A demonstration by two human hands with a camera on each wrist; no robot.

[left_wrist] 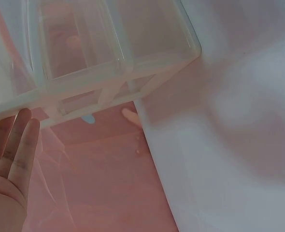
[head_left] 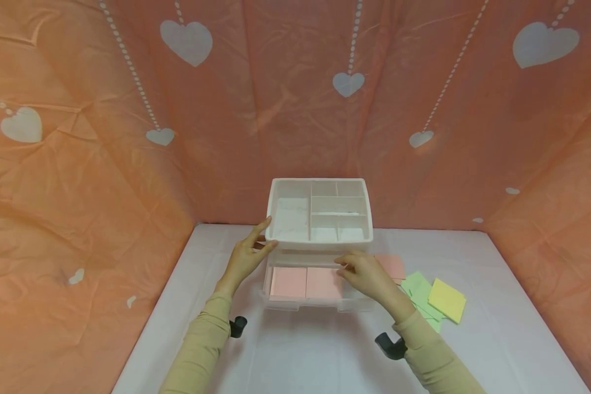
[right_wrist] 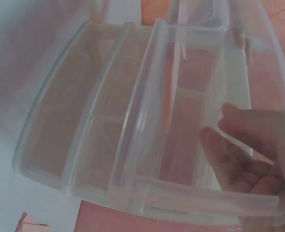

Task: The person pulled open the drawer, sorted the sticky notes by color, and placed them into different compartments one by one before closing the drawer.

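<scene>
White organizer (head_left: 289, 219) | left hand (head_left: 243, 256): touching | right hand (head_left: 365, 272): near pink papers (head_left: 289, 283)

My right hand (head_left: 366, 273) has free room back toward me over the drawer front (head_left: 320, 303), but the tray (head_left: 291, 216) blocks just beyond and pink notes (head_left: 323, 283) lie below-left.

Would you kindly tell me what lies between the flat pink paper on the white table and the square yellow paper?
In the head view, pale green paper sheets lie between the pink paper and the yellow paper.
</scene>
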